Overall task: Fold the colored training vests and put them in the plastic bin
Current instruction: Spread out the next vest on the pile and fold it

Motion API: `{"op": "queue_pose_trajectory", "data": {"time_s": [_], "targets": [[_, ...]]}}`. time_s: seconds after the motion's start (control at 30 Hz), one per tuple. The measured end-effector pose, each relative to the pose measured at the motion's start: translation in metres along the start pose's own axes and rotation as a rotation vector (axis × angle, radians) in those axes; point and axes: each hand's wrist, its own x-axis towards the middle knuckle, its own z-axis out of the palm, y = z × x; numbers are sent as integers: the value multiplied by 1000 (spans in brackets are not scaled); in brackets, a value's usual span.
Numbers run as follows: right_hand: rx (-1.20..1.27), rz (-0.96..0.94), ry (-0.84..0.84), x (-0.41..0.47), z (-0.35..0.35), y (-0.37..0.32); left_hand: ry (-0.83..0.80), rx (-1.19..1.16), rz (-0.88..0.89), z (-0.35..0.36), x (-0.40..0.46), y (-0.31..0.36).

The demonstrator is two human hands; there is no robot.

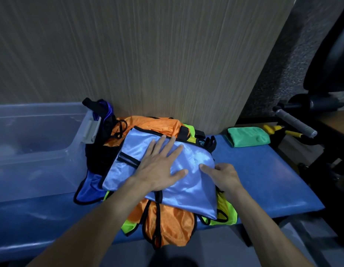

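Your left hand presses flat on the shiny light-blue folded vest; at its 3 o'clock edge, your right hand pinches it.

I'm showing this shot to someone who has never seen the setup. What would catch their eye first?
Probably the shiny light blue vest in the middle of the blue bench, with the left hand flat on it and the right hand at its right edge. Under it lies a bright heap of orange vests and neon yellow vests. The clear plastic bin stands to the left.
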Motion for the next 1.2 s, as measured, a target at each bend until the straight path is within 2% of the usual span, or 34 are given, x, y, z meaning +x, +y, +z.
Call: {"op": "queue_pose_trajectory", "data": {"time_s": [0.17, 0.27, 0.4, 0.53, 0.63, 0.77, 0.93, 1.0, 1.13, 1.2], "targets": [[216, 118, -144, -15, -13, -19, -8, -39, 10, 1, -1, -2], [384, 96, -241, -24, -14, -20, -12, -66, 8, 2, 0, -2], [523, 73, -258, -32, -7, -16, -23, -103, -2, 1, 1, -2], [625, 61, -277, -35, -13, -23, 61, -113, 5, -4, 3, -2], [648, 70, -343, -36, -20, -31, 35, -68, 18, -3, 3, 1], [660, 37, -409, -39, -41, -44, -39, -129, 35, -3, 7, 21], [573, 7, -436, -46, -57, -55, -59, -170, 48, -5, 12, 35], [581, -19, -450, -50, -50, -61, 18, -193, 68, -9, 12, 28], [541, -113, -411, -52, -25, -77, 396, -306, 51, -29, 6, -4], [465, -169, -358, -51, -4, -88, 446, -276, -5, -34, 3, -28]]}}
